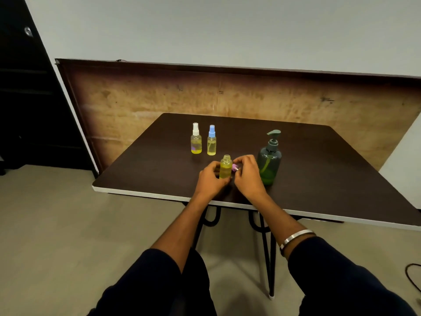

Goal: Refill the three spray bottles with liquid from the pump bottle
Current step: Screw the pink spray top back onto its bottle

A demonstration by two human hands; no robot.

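No text, label, brand, number or sign is showing legibly anywhere; the bottles are carrying no readable print, and the few dark marks on the board behind the table are too small and blurred to make out

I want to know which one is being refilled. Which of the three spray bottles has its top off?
The nearest spray bottle, held by the left hand; its neck is bare, while the two behind keep white and blue tops.
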